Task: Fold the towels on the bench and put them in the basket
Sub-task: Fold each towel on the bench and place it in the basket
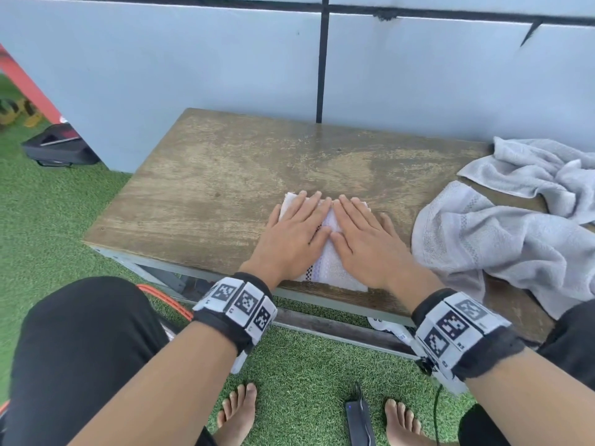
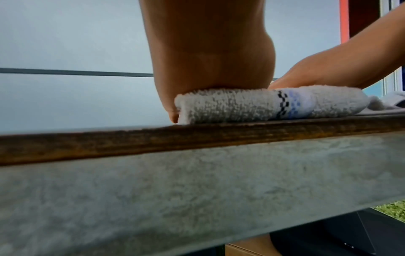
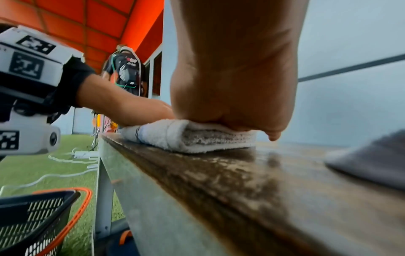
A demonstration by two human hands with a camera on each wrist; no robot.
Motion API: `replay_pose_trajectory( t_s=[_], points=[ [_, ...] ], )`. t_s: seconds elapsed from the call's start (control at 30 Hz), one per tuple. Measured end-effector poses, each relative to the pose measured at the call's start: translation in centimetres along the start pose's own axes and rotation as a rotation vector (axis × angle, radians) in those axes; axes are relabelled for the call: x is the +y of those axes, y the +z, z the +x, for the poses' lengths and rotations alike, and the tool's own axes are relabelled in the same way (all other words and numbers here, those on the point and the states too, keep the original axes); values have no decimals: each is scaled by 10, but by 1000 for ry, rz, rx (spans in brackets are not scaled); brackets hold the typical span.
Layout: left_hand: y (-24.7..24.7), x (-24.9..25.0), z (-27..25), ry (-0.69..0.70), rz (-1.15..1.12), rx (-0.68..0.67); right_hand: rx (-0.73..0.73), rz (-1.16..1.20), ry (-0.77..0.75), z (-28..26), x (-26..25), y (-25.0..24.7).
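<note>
A small white towel (image 1: 335, 272) with a black and lilac checked band lies folded into a thick pad near the front edge of the wooden bench (image 1: 209, 188). My left hand (image 1: 294, 231) lies flat on its left half with straight fingers. My right hand (image 1: 362, 238) lies flat on its right half beside it. The left wrist view shows the folded white towel (image 2: 241, 104) squashed under my palm. In the right wrist view the same towel (image 3: 197, 136) sits under my right palm. A black mesh basket (image 3: 32, 218) with an orange rim stands on the grass left of the bench.
Crumpled grey towels (image 1: 515, 226) lie piled on the right end of the bench. A pale wall runs behind it. On the green turf are my bare feet, a dark phone (image 1: 359, 423) with a cable, and a black case (image 1: 58, 146) at far left.
</note>
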State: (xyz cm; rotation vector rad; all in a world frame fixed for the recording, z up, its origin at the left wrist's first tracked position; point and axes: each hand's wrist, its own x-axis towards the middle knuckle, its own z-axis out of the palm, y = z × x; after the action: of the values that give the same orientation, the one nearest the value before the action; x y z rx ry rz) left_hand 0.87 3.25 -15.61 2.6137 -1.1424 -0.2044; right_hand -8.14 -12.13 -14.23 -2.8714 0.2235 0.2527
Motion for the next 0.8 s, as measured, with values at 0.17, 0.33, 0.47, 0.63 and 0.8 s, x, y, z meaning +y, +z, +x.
replay_pose_trajectory(
  t_s=[0.17, 0.33, 0.47, 0.63, 0.8],
  points=[
    [-2, -1, 2, -71, -12, 8, 0, -40, 31, 1, -3, -1],
    [-8, -7, -1, -151, -43, 111, 113, -161, 56, 0, -2, -5],
    [-13, -10, -10, -54, -64, 191, 148, -297, 212, -5, -3, -21],
    [-4, -16, -25, -138, -63, 197, 151, -186, 228, -13, -2, -28],
    [-15, -18, -31, -370, -16, 216, 69, -110, 182, -16, -7, -22]
  ],
)
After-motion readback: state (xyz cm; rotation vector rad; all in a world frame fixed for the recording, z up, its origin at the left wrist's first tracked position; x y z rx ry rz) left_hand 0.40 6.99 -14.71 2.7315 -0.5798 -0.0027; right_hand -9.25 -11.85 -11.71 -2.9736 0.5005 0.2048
